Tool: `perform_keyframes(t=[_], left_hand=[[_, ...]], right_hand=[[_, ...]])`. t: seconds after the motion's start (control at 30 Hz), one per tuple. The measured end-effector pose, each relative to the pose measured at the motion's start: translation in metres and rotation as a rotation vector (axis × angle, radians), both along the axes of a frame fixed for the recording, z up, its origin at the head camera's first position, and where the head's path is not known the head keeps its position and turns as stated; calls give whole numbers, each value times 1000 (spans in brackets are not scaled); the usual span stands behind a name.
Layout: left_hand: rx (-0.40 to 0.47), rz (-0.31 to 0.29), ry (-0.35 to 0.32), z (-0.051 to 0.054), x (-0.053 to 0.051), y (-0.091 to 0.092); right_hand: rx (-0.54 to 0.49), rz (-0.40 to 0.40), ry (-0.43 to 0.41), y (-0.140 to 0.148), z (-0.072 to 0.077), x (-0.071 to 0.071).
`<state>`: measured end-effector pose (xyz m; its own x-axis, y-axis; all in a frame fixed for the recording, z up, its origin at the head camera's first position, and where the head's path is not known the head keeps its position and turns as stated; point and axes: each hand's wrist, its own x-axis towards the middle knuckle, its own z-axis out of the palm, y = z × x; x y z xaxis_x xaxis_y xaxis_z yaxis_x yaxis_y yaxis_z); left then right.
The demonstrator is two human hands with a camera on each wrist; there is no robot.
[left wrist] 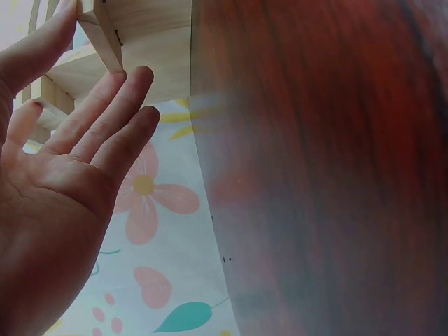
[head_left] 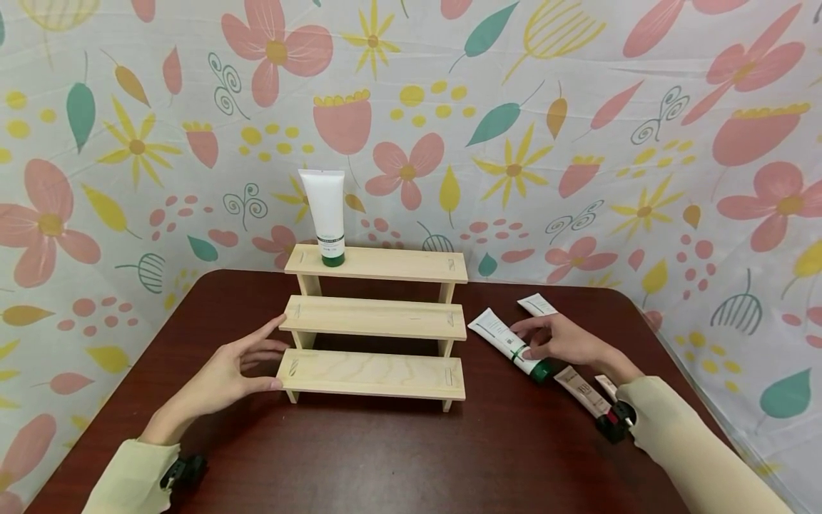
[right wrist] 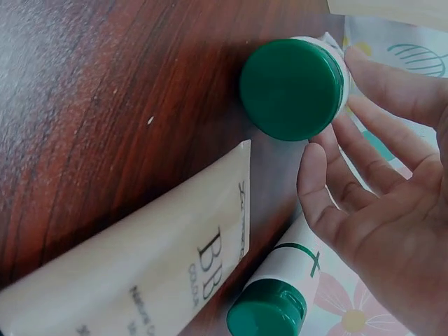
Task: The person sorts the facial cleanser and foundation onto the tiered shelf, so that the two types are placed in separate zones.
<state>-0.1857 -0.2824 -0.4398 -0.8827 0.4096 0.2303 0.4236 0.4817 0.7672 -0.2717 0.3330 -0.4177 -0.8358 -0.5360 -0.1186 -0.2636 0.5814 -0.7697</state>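
- White tube [head_left: 503, 337] pinched by right hand [head_left: 564, 340], low at bench [head_left: 385, 464], right of rack [head_left: 375, 315].
- Rack touched at left edge by left hand [head_left: 227, 371], fingers extended.
- Second white tube [head_left: 536, 305] laid just behind; BB tube [head_left: 581, 390] laid nearer.
- Upright tube [head_left: 326, 210] stood cap-down on top shelf [head_left: 411, 264].

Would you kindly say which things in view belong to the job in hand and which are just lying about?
Seemingly part of the job:
wooden rack, touched by the left hand
white tube, in the right hand
upright tube, atop the rack

Lying about, perhaps for later:
second tube, white, beyond the right hand
BB tube
partly hidden pale item beside it
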Motion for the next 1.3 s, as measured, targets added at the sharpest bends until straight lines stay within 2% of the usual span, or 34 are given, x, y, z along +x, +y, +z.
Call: perform_keyframes(t=[0.27, 0.6, 0.87, 1.3], left_hand=[[5, 0, -3, 0, 0, 0], [16, -7, -11, -1, 0, 0], [7, -4, -8, -1, -1, -1], [10, -4, -7, 0, 0, 0]], right_hand=[[-13, 0, -4, -3, 2, 0], [7, 2, -90, -8, 4, -4], [10, 13, -127, -10, 5, -8], [127, 37, -131, -12, 3, -10]])
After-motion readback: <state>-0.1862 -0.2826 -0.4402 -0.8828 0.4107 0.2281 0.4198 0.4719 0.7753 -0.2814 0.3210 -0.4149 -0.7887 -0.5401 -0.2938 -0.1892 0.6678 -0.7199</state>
